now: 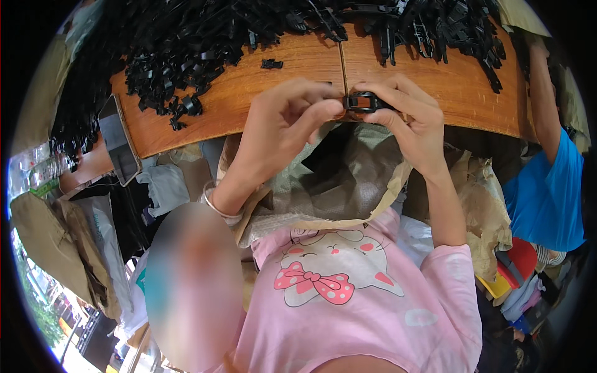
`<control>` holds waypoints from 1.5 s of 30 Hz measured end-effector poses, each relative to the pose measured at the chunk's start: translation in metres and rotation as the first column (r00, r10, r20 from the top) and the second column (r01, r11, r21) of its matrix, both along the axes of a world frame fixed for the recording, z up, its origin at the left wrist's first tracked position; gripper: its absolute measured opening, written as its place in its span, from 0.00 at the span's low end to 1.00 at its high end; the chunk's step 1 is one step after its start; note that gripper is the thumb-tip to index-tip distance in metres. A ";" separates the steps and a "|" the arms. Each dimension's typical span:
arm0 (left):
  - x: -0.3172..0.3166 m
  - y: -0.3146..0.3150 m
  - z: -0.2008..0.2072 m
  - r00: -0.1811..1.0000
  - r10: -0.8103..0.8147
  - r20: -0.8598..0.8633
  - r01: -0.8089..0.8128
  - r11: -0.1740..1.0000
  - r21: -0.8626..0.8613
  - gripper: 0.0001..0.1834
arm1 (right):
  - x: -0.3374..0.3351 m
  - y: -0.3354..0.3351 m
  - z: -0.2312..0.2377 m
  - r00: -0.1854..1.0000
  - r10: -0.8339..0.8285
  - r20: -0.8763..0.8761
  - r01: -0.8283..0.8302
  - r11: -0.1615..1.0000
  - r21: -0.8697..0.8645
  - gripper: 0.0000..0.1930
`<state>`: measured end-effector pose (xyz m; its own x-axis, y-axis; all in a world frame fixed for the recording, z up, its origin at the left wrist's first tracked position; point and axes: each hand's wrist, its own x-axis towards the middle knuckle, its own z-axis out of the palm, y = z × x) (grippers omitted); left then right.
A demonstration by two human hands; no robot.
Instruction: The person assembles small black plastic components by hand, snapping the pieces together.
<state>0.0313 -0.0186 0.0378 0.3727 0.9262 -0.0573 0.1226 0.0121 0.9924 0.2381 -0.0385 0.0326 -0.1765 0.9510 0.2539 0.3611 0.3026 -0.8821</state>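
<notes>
Just past the table's near edge, both my hands meet at a small black plastic buckle-like part (362, 102) with an open loop. My right hand (415, 118) pinches its right end between thumb and fingers. Thumb and fingertips of my left hand (289, 115) close on its left end; those fingers are slightly blurred. A single small black piece (272, 63) lies on the wooden table (236, 102) beyond my left hand. Below my hands, an open woven sack (348, 193) with a tan paper edge lies across my lap, its inside dark.
Small black plastic pieces (168, 74) are heaped at the table's left, and longer black parts (429, 31) at the far right. A grey framed panel (118, 140) leans by the left table edge. Another person's blue sleeve (541, 193) and arm are at the right, near crumpled brown paper (482, 211).
</notes>
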 end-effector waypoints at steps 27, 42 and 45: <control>0.025 -0.029 0.009 0.980 0.029 0.197 0.042 0.936 -0.349 0.10 | 0.021 -0.011 0.007 0.967 0.043 0.252 -0.084 0.984 0.156 0.12; 0.032 -0.029 0.009 0.946 -0.313 -0.084 0.295 0.939 -0.178 0.13 | 0.211 0.109 -0.031 0.777 -0.537 0.329 0.517 0.842 0.153 0.24; 0.035 -0.032 0.005 0.937 -0.333 -0.100 0.316 0.936 -0.158 0.12 | 0.179 0.092 -0.040 0.779 -0.597 0.190 0.580 0.802 0.141 0.22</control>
